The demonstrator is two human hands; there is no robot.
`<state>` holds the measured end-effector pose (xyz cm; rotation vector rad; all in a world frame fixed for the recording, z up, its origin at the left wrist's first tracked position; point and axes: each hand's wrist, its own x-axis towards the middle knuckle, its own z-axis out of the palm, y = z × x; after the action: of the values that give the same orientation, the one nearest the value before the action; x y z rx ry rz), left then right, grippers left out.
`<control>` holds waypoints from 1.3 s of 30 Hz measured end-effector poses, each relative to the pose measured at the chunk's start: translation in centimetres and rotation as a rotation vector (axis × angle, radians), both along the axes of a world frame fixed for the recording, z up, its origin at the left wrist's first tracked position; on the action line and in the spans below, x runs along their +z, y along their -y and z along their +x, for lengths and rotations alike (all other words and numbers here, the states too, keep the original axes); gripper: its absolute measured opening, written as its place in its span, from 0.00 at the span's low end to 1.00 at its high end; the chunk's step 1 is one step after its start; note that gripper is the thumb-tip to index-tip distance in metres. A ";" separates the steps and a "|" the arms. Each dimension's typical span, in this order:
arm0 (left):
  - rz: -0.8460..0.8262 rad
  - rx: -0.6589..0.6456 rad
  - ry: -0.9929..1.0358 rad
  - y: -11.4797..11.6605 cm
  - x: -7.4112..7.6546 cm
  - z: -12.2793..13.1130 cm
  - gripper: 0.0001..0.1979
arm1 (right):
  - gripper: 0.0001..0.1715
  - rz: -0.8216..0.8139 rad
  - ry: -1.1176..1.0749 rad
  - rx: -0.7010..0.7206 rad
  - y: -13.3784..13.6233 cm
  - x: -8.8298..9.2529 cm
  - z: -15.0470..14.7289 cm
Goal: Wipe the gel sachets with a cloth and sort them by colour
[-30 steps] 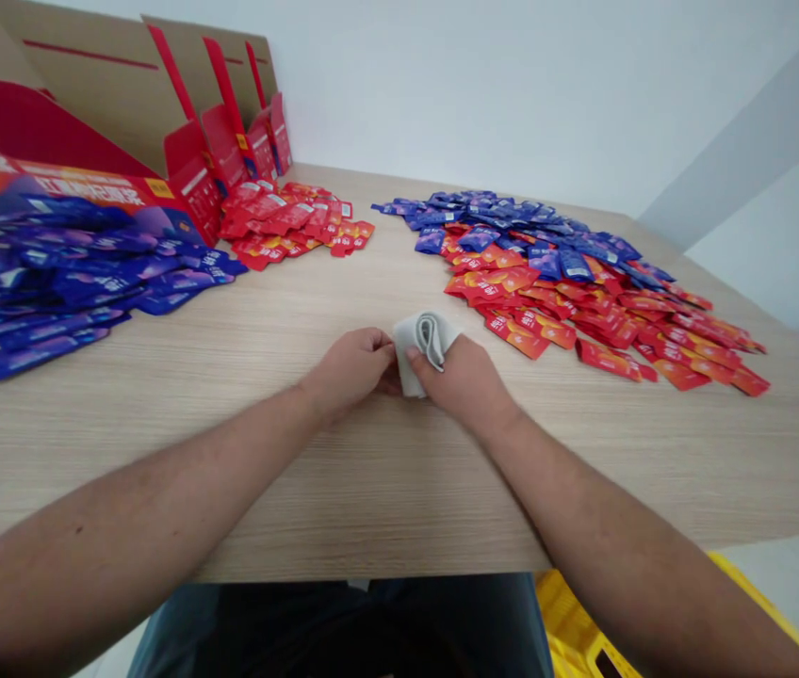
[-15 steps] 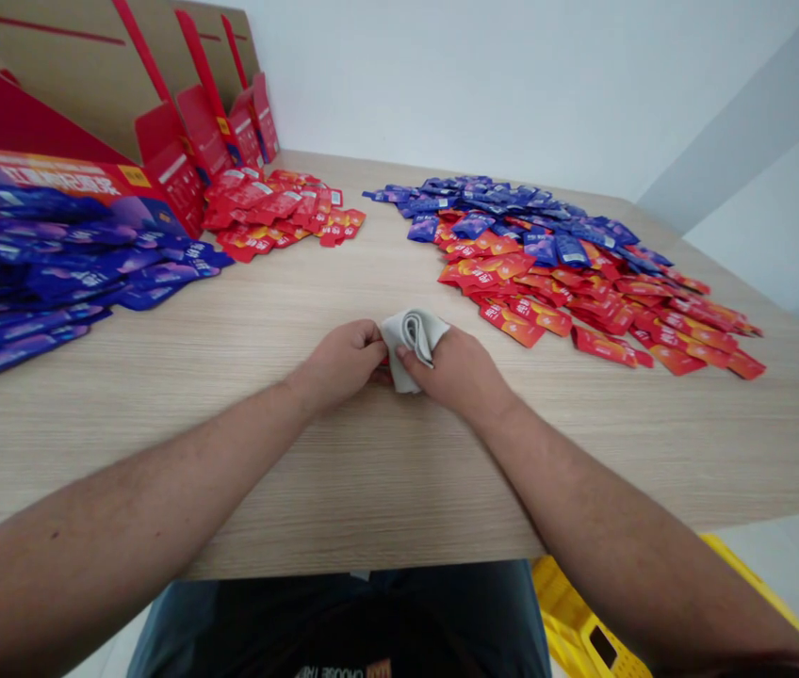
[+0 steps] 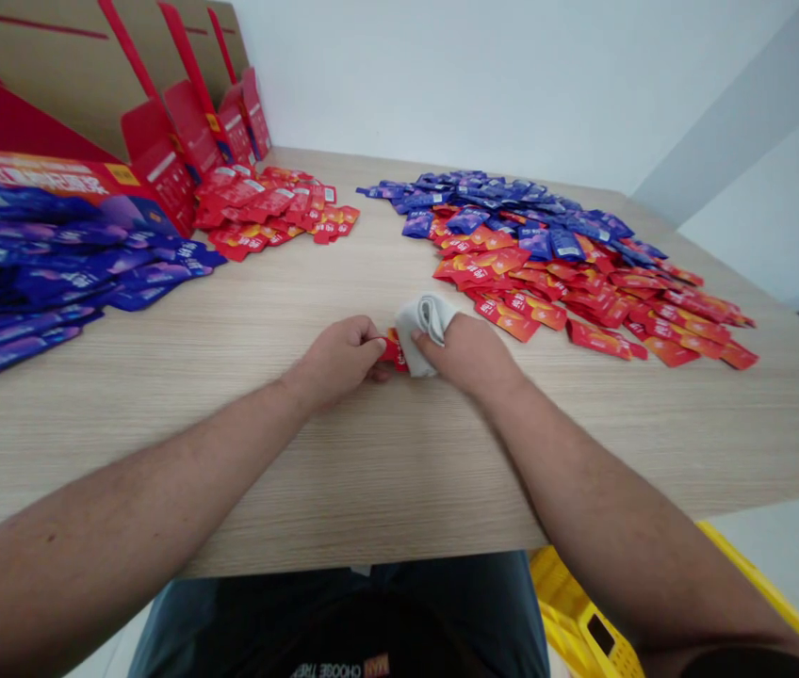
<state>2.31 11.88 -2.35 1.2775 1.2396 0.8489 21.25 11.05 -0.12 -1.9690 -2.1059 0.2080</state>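
Note:
Near the middle of the table, my left hand [image 3: 347, 361] pinches one end of a red sachet [image 3: 393, 351]. My right hand [image 3: 466, 356] is closed on a folded pale grey cloth [image 3: 414, 331], which is wrapped over the sachet's other end and hides it. Only a short red and orange strip of the sachet shows between the left fingertips and the cloth.
A mixed pile of purple sachets [image 3: 505, 193] and red sachets [image 3: 601, 306] lies at the right. At the left are blue-purple sachets [image 3: 81, 254], a smaller red pile [image 3: 272, 207] and red display boxes [image 3: 159, 160]. A yellow plastic crate [image 3: 576, 621] stands below the table's right front.
The cloth in my right hand has slid right along the sachet, away from my left hand. More of the red sachet now shows between the hands.

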 end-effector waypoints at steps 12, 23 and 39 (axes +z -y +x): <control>0.022 -0.018 -0.048 0.0 -0.1 -0.2 0.06 | 0.27 0.003 0.001 0.042 0.0 -0.1 -0.1; 0.069 -0.071 -0.129 -0.1 -0.3 -0.4 0.04 | 0.26 0.078 -0.070 0.126 0.3 0.2 -0.3; 0.077 -0.066 -0.173 -0.3 -0.5 -0.5 0.05 | 0.28 -0.035 0.045 0.012 0.1 0.2 -0.1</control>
<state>1.77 12.14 -2.89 1.4713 1.3031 0.7571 21.18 11.00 0.07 -1.9994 -2.1564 0.2065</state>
